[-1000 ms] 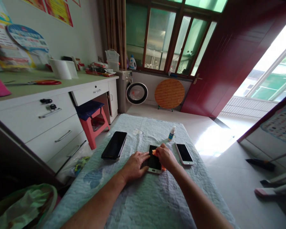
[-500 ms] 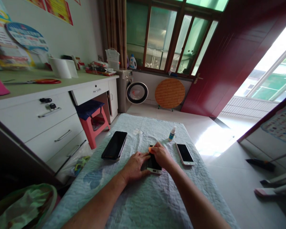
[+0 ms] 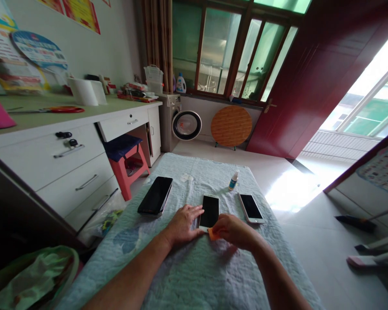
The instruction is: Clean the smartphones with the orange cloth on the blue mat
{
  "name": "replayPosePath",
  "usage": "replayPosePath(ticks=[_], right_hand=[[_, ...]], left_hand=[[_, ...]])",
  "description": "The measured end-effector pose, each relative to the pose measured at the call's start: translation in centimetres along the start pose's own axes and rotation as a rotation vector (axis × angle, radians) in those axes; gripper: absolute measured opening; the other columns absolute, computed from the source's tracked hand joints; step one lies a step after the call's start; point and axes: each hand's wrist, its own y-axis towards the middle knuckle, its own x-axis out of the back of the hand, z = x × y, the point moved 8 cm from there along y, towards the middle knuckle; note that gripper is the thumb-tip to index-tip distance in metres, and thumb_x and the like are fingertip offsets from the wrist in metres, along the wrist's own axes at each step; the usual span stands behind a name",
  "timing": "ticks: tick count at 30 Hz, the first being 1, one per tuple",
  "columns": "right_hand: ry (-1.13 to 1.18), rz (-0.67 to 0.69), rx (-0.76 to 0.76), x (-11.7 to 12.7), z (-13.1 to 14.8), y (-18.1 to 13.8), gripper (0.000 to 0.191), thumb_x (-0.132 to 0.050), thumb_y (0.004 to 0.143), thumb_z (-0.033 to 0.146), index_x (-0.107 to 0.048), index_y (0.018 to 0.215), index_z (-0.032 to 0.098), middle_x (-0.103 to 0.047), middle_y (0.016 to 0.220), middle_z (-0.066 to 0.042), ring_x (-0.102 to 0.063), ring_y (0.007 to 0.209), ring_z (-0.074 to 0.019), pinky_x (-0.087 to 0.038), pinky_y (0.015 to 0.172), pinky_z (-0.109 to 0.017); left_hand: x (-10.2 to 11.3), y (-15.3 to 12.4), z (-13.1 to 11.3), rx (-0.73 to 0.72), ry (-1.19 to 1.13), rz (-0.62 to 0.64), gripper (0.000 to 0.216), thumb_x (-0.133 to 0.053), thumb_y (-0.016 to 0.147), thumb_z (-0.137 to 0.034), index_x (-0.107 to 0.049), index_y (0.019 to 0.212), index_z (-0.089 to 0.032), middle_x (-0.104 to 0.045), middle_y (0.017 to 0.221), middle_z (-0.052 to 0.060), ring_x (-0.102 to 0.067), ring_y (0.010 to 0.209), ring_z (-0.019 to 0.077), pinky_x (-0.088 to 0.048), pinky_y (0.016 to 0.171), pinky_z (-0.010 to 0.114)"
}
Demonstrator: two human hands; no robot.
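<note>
Pale blue-green quilted cloth (image 3: 194, 275) covers a low table in a tiled room; red door stands open at right, daylight on the floor.

Middle white-framed smartphone with dark screen (image 3: 209, 211) lies flat, face up, near the centre of the cloth, long axis pointing away from the person.

Left hand (image 3: 183, 224) rests palm down on the cloth, fingers spread and extended, fingertips touching the phone's left edge. Nothing gripped; hand flat and open.

Right hand (image 3: 234, 230) sits at the phone's near end, fingers curled and pinched around a small orange wiping cloth (image 3: 212, 234). The orange cloth touches or sits just at the phone's near right corner; exact contact cannot be told.

Larger black smartphone (image 3: 155, 196) lies to the left, angled, apart from the left hand. Second white smartphone with dark screen (image 3: 251, 208) lies to the right, near the middle one but not touching. Small white squeeze bottle with blue label (image 3: 233, 181) stands upright beyond, between the two white phones.

Left of the table: white desk with drawers (image 3: 71, 159), pink plastic stool with dark blue cushion (image 3: 124, 159) tucked beneath. Round wooden tabletop (image 3: 231, 126) leans against the far wall under the window, beside a washing machine (image 3: 181, 122).
</note>
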Motion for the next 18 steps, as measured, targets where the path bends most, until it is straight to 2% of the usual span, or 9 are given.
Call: replayPosePath(ticks=[2, 4, 6, 8, 10, 13, 18], right_hand=[[0.047, -0.014, -0.054, 0.2, -1.3, -0.2, 0.039, -0.047, 0.067, 0.001, -0.077, 0.083, 0.021, -0.065, 0.081, -0.001, -0.058, 0.072, -0.0116, -0.039, 0.066, -0.02], [0.018, -0.113, -0.14, 0.9, -3.0, -0.3, 0.037, -0.047, 0.066, 0.001, -0.076, 0.079, 0.019, -0.066, 0.079, -0.002, -0.059, 0.073, -0.0128, -0.041, 0.069, -0.021], [-0.029, -0.321, -0.205, 2.3, -4.5, -0.5, 0.031, -0.049, 0.071, 0.004, -0.075, 0.078, 0.018, -0.065, 0.079, -0.004, -0.06, 0.074, -0.0142, -0.043, 0.072, -0.023], [0.006, -0.524, -0.206, 3.3, -5.2, -0.7, 0.025, -0.05, 0.078, 0.01, -0.073, 0.084, 0.018, -0.064, 0.083, -0.004, -0.06, 0.075, -0.0149, -0.044, 0.073, -0.024], [0.077, -0.642, -0.188, 3.3, -5.4, -0.6, 0.021, -0.052, 0.082, 0.015, -0.072, 0.089, 0.018, -0.064, 0.086, -0.004, -0.06, 0.077, -0.0151, -0.045, 0.073, -0.024], [0.117, -0.669, -0.199, 2.2, -5.2, 0.2, 0.021, -0.052, 0.084, 0.015, -0.071, 0.093, 0.018, -0.063, 0.089, -0.005, -0.06, 0.081, -0.0154, -0.044, 0.075, -0.024], [0.043, -0.604, -0.251, 0.3, -4.9, 1.2, 0.024, -0.047, 0.088, 0.016, -0.07, 0.093, 0.02, -0.062, 0.089, -0.004, -0.058, 0.081, -0.0147, -0.04, 0.074, -0.023]], left_hand=[[0.0, -0.1, 0.0, 0.006, -0.003, -0.003, 0.06, -0.072, 0.076, -0.039, -0.057, 0.131, -0.02, -0.052, 0.141, 0.008, -0.049, 0.124, 0.0284, -0.037, 0.108, 0.043], [0.0, -0.1, 0.0, 0.009, -0.01, -0.014, 0.06, -0.072, 0.076, -0.039, -0.056, 0.131, -0.022, -0.053, 0.14, 0.008, -0.049, 0.123, 0.0281, -0.037, 0.108, 0.043], [0.1, -0.2, 0.3, 0.023, -0.005, -0.038, 0.062, -0.071, 0.076, -0.041, -0.055, 0.132, -0.022, -0.053, 0.14, 0.009, -0.048, 0.124, 0.0292, -0.036, 0.108, 0.044], [0.4, -0.2, 0.7, 0.058, 0.025, -0.07, 0.068, -0.072, 0.074, -0.05, -0.054, 0.132, -0.02, -0.052, 0.141, 0.011, -0.045, 0.127, 0.0324, -0.034, 0.108, 0.048], [0.6, -0.2, 1.1, 0.1, 0.065, -0.095, 0.073, -0.072, 0.07, -0.06, -0.057, 0.128, -0.019, -0.05, 0.142, 0.014, -0.043, 0.128, 0.036, -0.032, 0.108, 0.051], [0.5, -0.3, 1.1, 0.131, 0.1, -0.088, 0.075, -0.076, 0.062, -0.064, -0.061, 0.121, -0.019, -0.05, 0.141, 0.015, -0.041, 0.128, 0.0386, -0.031, 0.108, 0.052], [-0.2, -0.2, 0.6, 0.164, 0.096, -0.068, 0.069, -0.084, 0.054, -0.051, -0.061, 0.113, -0.022, -0.051, 0.137, 0.011, -0.043, 0.126, 0.038, -0.032, 0.107, 0.05]])
